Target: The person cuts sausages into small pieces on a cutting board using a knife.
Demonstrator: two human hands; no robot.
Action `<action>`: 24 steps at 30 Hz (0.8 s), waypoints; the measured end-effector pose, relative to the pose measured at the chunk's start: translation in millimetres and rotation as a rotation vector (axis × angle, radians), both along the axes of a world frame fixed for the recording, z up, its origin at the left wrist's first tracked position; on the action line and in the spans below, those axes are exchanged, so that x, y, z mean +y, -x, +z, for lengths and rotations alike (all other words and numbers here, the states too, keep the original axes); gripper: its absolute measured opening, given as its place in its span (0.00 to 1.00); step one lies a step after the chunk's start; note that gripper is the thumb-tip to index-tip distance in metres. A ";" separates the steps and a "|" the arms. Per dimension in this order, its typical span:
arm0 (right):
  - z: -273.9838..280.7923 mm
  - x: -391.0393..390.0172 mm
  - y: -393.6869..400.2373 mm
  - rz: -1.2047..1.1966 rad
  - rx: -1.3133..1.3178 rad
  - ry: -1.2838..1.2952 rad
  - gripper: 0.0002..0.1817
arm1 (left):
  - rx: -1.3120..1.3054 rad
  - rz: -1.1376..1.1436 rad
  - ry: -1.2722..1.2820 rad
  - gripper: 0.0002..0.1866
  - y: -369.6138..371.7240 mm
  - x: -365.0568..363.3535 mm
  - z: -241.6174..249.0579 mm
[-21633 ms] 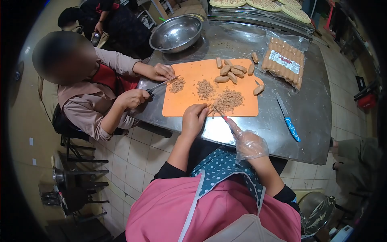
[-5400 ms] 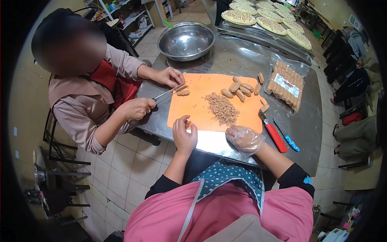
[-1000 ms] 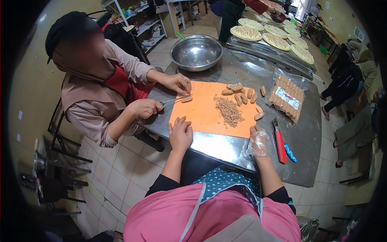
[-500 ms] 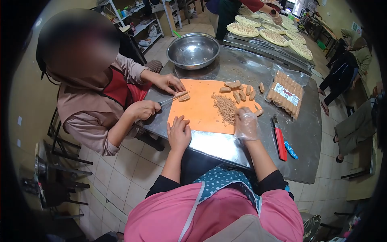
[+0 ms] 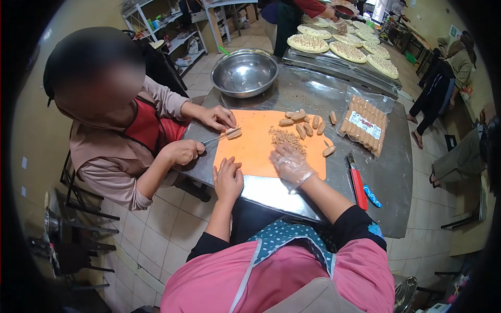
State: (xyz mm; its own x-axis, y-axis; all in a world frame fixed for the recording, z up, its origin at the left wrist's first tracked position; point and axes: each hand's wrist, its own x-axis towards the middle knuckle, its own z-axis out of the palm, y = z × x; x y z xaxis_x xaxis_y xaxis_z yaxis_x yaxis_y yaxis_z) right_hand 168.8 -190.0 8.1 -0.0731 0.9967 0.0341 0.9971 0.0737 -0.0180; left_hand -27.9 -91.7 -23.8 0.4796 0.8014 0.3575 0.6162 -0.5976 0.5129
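My left hand (image 5: 228, 180) lies flat with its fingers spread over the near-left edge of the orange cutting board (image 5: 250, 151). My right hand (image 5: 292, 166), in a clear plastic glove, is open and rests on the near side of a pile of chopped sausage (image 5: 284, 137), partly covering it. Several sausage pieces (image 5: 301, 130) lie behind and right of the pile. At the board's left side, a co-worker's hands (image 5: 222, 119) hold a knife (image 5: 218, 136) against a piece of sausage.
A steel bowl (image 5: 244, 73) stands at the table's far left. On the right are a bag of sausages (image 5: 365, 122), a red-handled knife (image 5: 358, 185) and a blue patterned handle (image 5: 372, 196). Topped round doughs (image 5: 347, 51) sit on trays behind; another person works there.
My gloved right hand has moved left, from the right side of the chopped pile onto its near side. The co-worker's knife now lies over the sausage piece. My left hand stays put.
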 end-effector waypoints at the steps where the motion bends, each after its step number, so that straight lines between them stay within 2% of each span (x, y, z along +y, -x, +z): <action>1: 2.3 -5.3 -7.0 -0.003 -0.003 -0.001 0.23 | 0.008 0.008 -0.009 0.09 -1.3 -0.5 1.6; 5: 8.5 -20.7 -26.4 0.011 -0.059 -0.218 0.21 | 0.074 0.044 -0.093 0.08 -8.1 -0.3 3.6; 7: 29.6 -33.1 -21.3 -0.091 0.253 -0.437 0.15 | 0.029 0.000 -0.091 0.08 -16.1 -1.1 7.9; 8: 26.3 -36.4 -23.9 -0.095 0.248 -0.443 0.15 | -0.010 -0.045 -0.087 0.07 -20.6 -1.0 10.4; 10: 10.5 -42.0 -29.2 -0.310 0.389 -0.321 0.11 | -0.058 -0.077 -0.107 0.07 -34.8 -5.6 13.0; 11: 3.7 -45.7 -29.6 -0.313 0.384 -0.329 0.11 | -0.107 -0.102 -0.124 0.07 -42.8 -8.3 14.8; 13: -8.8 -53.3 -31.6 -0.308 0.421 -0.612 0.09 | -0.132 -0.128 -0.127 0.06 -57.2 -12.0 17.6; 17: -10.6 -72.1 -32.8 -0.403 0.347 -0.840 0.13 | -0.195 -0.224 -0.097 0.08 -84.5 -13.9 16.7; 19: -16.4 -75.7 -37.7 -0.445 0.357 -0.865 0.14 | -0.219 -0.268 -0.093 0.09 -98.9 -15.5 22.2; 21: -19.0 -76.2 -43.2 -0.576 0.536 -0.869 0.13 | -0.211 -0.293 -0.103 0.11 -115.5 -8.1 21.2; 24: -25.2 -73.9 -48.9 -0.613 0.689 -0.881 0.12 | -0.151 -0.375 -0.030 0.18 -141.5 -1.8 35.2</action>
State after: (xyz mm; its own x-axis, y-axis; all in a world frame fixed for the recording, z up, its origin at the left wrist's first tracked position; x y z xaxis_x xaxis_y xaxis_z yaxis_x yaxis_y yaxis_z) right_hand 217.8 -263.9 -17.1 0.6858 0.4816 0.5456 0.6757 -0.1428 -0.7232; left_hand 113.6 -93.5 11.4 0.6770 0.5689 0.4669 0.2717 -0.7828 0.5598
